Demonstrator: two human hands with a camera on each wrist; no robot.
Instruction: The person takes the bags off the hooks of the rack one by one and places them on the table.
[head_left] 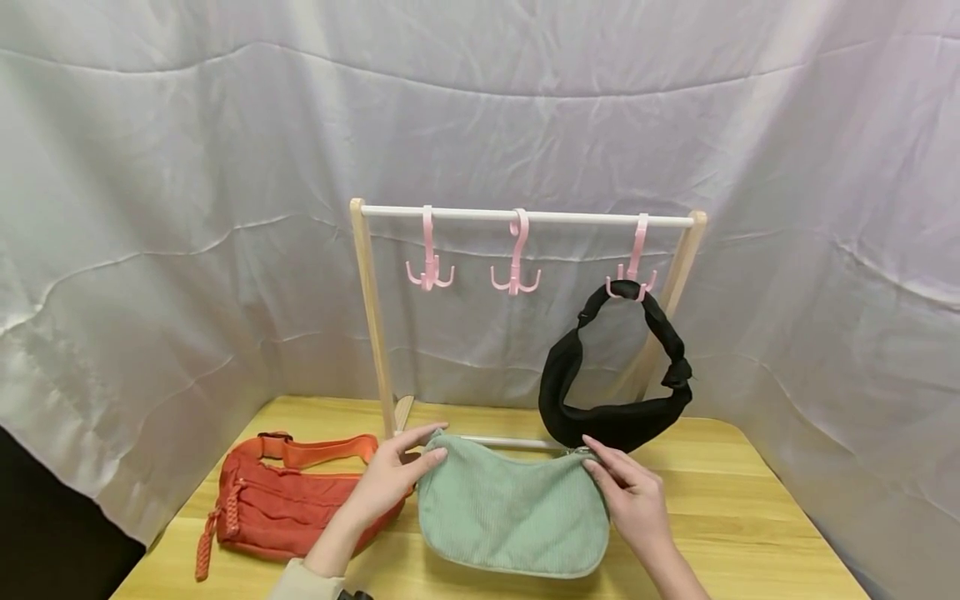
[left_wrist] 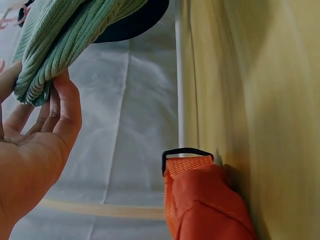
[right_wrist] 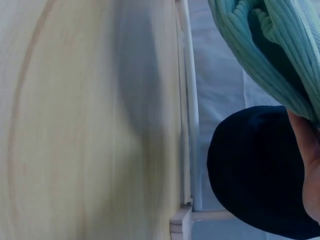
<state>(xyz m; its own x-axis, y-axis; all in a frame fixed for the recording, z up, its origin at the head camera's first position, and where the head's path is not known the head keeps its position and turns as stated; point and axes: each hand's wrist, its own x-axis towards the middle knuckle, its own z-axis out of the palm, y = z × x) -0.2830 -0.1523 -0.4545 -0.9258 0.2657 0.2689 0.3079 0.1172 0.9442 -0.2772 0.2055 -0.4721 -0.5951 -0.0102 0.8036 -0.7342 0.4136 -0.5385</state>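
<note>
A mint-green corduroy shoulder bag [head_left: 513, 512] is held up by its two upper corners, above the front of the table. My left hand [head_left: 393, 471] pinches its left corner between thumb and fingers; the left wrist view shows the ribbed green fabric [left_wrist: 55, 55] bunched in that grip. At the opposite corner, near some metal hardware, my right hand [head_left: 630, 492] pinches the bag. Only part of the right hand [right_wrist: 311, 170] appears in the right wrist view, against the green bag [right_wrist: 270, 50]. The bag's strap cannot be made out.
Behind stands a rack with a white rail [head_left: 472, 214] and wooden posts. Pink hooks hang there: a left hook [head_left: 428, 258], a middle hook [head_left: 517, 258] and a right hook [head_left: 636, 250] carrying a black bag [head_left: 562, 408]. A red-orange waist bag [head_left: 277, 508] lies on the wooden table [head_left: 735, 517].
</note>
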